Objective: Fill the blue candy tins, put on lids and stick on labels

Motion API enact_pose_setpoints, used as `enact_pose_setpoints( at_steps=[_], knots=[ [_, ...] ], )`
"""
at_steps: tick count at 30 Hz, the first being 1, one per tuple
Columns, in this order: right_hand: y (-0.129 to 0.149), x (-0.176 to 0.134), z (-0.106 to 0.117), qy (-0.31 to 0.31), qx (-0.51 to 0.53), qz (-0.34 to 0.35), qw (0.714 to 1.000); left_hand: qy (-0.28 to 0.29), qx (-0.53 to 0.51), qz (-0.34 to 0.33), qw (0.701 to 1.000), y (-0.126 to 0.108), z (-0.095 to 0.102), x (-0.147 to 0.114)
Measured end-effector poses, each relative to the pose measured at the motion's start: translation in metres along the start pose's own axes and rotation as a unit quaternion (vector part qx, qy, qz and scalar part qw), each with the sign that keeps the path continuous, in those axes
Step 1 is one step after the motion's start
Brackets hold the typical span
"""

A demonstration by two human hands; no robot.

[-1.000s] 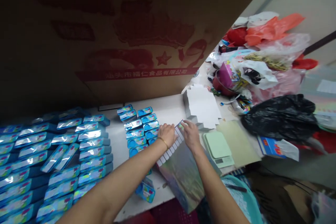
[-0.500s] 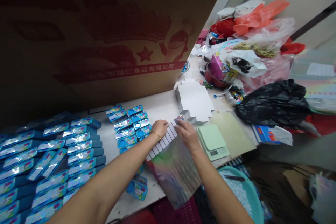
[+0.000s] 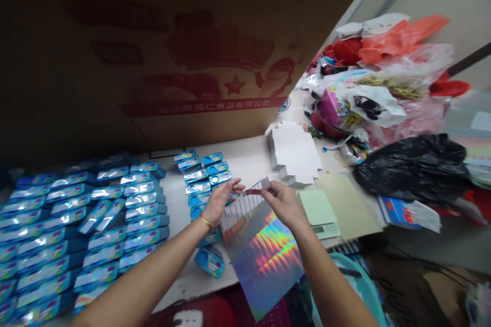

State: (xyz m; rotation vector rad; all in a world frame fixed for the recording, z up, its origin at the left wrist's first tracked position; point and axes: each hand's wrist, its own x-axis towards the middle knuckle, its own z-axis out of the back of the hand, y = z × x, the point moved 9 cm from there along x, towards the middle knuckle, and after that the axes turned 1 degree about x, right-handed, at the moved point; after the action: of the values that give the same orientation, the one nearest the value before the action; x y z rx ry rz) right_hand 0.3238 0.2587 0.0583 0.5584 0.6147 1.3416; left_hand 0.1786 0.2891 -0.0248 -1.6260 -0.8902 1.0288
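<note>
My right hand (image 3: 284, 205) pinches one end of a narrow, dark reddish sticker strip (image 3: 252, 192) above a shiny holographic sheet (image 3: 264, 260). My left hand (image 3: 221, 201), a thin bracelet at its wrist, is left of the strip with fingers apart and palm partly turned up; it holds nothing. Pale strips in a row line the sheet's far end, between the two hands. Beyond and beside my left hand stand small blue boxes (image 3: 197, 176) in two columns. A single blue box (image 3: 209, 261) lies tilted nearer me, left of the sheet.
Many more blue boxes (image 3: 107, 242) fill the left side. A large cardboard carton (image 3: 199, 130) stands behind. To the right are stacked white cut cards (image 3: 297, 153), a pale green scale (image 3: 316, 204), a black bag (image 3: 410, 163) and a turquoise basin (image 3: 368, 291) below the table edge.
My right hand has raised a strip off the sheet. My left hand has moved left and opened its fingers. The sheet now shows rainbow glare, and the view has shifted left.
</note>
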Motion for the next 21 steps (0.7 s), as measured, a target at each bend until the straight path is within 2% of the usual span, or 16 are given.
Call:
enact_pose_setpoints(
  at_steps=[4, 8, 12, 16, 21],
  knots=[
    [0.001, 0.004, -0.055, 0.073, 0.108, -0.009, 0.991, -0.061, -0.008, 0.002, 0.998, -0.005, 0.038, -0.034],
    [0.017, 0.006, -0.111, 0.147, 0.199, 0.002, 0.969, -0.133, 0.016, 0.022, 0.991, 0.008, 0.085, -0.054],
    [0.038, 0.013, -0.158, 0.169, 0.177, 0.01, 0.969, -0.212, 0.009, 0.041, 0.976, 0.024, 0.136, -0.074],
    [0.046, 0.016, -0.186, 0.172, 0.109, 0.011, 0.979, -0.238, 0.053, 0.045, 0.969, 0.034, 0.164, -0.087],
    [0.051, 0.013, -0.191, 0.165, 0.034, 0.022, 0.985, -0.283, 0.086, 0.072, 0.953, 0.051, 0.18, -0.094]
  ],
)
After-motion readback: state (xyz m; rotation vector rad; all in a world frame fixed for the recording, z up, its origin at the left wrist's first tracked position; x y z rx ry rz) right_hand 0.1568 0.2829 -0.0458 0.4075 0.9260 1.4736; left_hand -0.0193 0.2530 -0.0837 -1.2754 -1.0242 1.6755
